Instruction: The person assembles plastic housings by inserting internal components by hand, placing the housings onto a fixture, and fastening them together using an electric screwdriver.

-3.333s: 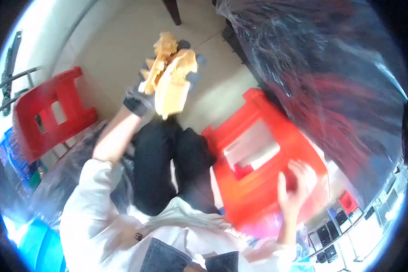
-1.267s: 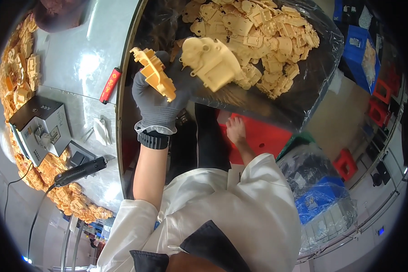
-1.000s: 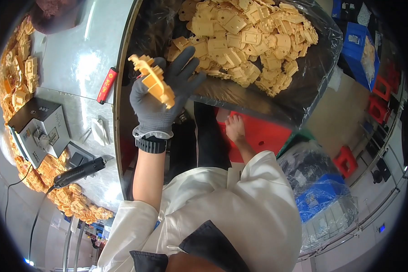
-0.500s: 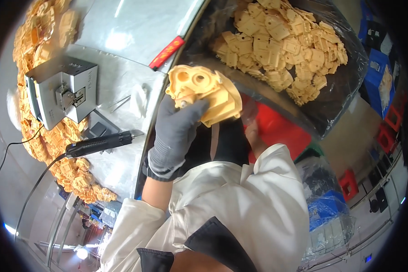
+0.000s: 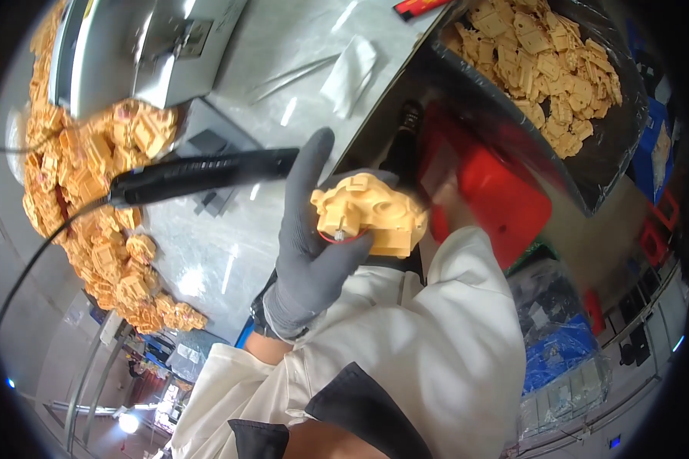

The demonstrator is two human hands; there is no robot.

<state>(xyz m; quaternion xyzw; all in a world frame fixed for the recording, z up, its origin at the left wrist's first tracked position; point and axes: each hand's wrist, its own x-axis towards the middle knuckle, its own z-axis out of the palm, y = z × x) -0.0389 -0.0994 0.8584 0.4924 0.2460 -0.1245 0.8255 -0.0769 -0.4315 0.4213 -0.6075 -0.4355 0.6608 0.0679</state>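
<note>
In a grey knit glove, my left hand [image 5: 308, 264] is closed on a pale yellow moulded plastic housing [image 5: 394, 233], which it holds up in front of my body. A small metal pin and a thin red ring show on the housing near my thumb. My forefinger points up, away from the part. Lower down on the right, my bare right hand [image 5: 450, 200] is blurred beside a red plastic stool [image 5: 513, 203], and its fingers cannot be made out. A black corded tool shaped like an electric screwdriver [image 5: 207, 174] lies left of the gloved hand.
Yellow parts [image 5: 103, 229] are heaped along the table's left side. A silver box-shaped device [image 5: 142, 53] stands at the far left. Tweezers [image 5: 295, 78] and a white cloth [image 5: 350, 75] lie on the metal tabletop [image 5: 207, 264]. A black-lined bin [image 5: 505, 96] holds flat yellow pieces.
My left hand has lowered and turned the yellow housing, so another side of it shows. My view has shifted, and the table and device appear larger and nearer.
</note>
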